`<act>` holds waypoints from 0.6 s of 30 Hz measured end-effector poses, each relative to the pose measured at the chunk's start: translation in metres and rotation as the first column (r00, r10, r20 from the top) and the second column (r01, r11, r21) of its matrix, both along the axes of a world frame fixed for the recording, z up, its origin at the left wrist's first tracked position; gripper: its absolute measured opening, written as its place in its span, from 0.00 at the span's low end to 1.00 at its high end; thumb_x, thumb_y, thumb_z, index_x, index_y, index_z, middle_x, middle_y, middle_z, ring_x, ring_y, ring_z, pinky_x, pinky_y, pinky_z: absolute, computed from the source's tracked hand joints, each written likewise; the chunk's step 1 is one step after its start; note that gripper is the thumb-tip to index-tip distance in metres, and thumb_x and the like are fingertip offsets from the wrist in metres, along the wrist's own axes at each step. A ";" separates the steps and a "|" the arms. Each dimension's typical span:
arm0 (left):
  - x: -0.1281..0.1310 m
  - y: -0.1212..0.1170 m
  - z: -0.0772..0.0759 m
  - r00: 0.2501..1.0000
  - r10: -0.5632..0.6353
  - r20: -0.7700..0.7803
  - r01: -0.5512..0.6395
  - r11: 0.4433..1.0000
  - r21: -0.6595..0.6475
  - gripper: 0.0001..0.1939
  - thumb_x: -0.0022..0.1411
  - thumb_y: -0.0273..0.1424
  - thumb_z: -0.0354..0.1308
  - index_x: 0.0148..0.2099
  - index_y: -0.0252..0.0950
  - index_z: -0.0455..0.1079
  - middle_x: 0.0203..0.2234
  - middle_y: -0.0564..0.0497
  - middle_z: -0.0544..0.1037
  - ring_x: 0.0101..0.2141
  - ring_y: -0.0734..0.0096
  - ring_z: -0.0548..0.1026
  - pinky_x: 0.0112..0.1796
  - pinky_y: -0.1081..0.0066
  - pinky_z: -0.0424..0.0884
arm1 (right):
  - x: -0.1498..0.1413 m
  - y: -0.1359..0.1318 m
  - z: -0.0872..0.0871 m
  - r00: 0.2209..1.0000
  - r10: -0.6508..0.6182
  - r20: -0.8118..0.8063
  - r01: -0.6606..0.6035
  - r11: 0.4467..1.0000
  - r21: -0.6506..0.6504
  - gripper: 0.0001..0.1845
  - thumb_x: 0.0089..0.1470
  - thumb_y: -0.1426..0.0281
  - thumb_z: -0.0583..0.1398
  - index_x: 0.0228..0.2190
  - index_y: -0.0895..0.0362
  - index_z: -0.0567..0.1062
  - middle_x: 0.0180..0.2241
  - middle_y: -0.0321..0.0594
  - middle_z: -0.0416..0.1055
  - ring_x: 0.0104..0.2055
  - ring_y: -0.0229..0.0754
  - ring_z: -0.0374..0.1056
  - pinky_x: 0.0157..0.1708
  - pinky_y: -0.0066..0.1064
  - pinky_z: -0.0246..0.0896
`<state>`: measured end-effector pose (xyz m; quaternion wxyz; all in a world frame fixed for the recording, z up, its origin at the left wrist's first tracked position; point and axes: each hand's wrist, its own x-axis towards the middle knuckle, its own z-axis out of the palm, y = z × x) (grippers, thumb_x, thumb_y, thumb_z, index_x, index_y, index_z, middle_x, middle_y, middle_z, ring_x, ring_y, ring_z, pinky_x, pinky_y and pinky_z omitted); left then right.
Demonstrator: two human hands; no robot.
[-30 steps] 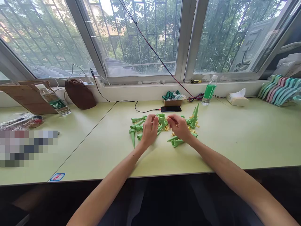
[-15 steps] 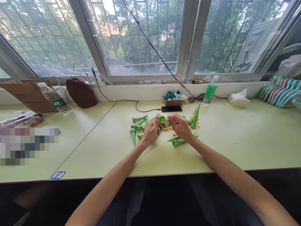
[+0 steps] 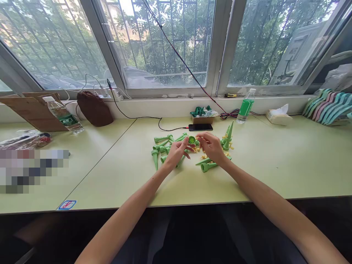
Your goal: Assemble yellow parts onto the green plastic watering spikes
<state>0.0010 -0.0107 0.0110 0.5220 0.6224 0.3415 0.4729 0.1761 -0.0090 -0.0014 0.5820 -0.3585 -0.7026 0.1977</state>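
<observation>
Several green plastic cone spikes [image 3: 161,148] lie scattered at the middle of the pale green table [image 3: 275,161], with small yellow bits [image 3: 195,149] among them. My left hand [image 3: 176,154] grips one green cone [image 3: 191,140] near its wide round mouth, the mouth facing me. My right hand [image 3: 211,146] hovers close to the right of that mouth, fingers pinched; what they pinch is too small to name. More cones [image 3: 207,165] lie under my right wrist, and one cone [image 3: 229,134] stands upright to the right.
A black phone [image 3: 200,127] on a cable lies behind the pile, beside a small cardboard box [image 3: 202,118]. A green bottle [image 3: 244,106], tissue pack [image 3: 278,115], and coloured stack [image 3: 327,104] stand right. A water bottle [image 3: 62,115], brown pouch [image 3: 94,109] and cardboard [image 3: 30,110] sit left.
My left hand tipped the cone from upright so its mouth faces me. My right hand shifted closer to that mouth.
</observation>
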 end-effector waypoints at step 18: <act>-0.004 0.001 -0.004 0.997 0.023 -0.072 -0.009 0.982 0.186 0.21 0.57 0.46 0.64 0.44 0.33 0.77 0.46 0.42 0.76 0.37 0.61 0.80 0.25 0.71 0.79 | 0.002 0.005 0.000 1.000 -0.023 0.004 0.023 0.999 -0.045 0.16 0.62 0.57 0.58 0.33 0.55 0.75 0.25 0.38 0.69 0.27 0.39 0.66 0.24 0.29 0.62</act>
